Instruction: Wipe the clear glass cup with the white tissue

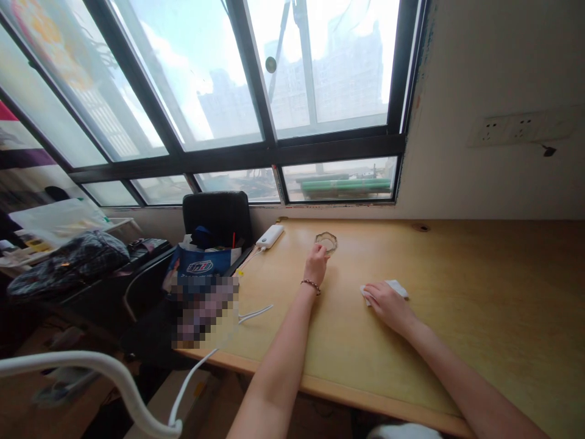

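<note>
Wooden desk [484, 292] under window [192, 79]. Left hand [315, 264] gripping glass dish [327, 241] by near rim, rest beyond fingers. Right hand [386, 303] over white cloth [398, 288]; can't tell grip from here.

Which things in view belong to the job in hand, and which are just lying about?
Apparently in use:
- white cloth or tissue, under the right hand
- glass dish, at the left hand
- table

Probably lying about:
- power bank
- blue bag
</note>
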Demonstrator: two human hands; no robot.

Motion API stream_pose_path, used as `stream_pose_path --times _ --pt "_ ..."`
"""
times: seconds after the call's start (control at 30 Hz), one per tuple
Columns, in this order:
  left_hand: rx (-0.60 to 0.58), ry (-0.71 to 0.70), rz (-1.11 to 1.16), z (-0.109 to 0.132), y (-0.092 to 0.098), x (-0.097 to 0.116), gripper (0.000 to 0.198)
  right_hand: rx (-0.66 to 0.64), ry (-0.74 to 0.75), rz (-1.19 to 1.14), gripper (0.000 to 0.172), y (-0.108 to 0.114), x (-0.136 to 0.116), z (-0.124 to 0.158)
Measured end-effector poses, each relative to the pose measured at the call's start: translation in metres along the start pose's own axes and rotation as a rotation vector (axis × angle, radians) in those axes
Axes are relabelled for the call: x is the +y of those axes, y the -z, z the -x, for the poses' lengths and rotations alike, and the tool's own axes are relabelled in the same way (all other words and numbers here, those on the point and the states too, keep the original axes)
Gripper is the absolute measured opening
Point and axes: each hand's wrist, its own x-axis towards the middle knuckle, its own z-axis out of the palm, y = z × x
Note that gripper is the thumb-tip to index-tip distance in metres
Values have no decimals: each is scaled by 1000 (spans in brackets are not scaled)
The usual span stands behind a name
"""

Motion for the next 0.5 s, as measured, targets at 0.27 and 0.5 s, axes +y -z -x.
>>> stream_pose_path --times 0.27,0.5 --pt "19 124 -15 -26 -6 -62 22 -79 53 -16 21 -4 -10 -2" --pt "3 160 30 -37 -20 -83 23 -81 21 -38 22 -3 -10 -2"
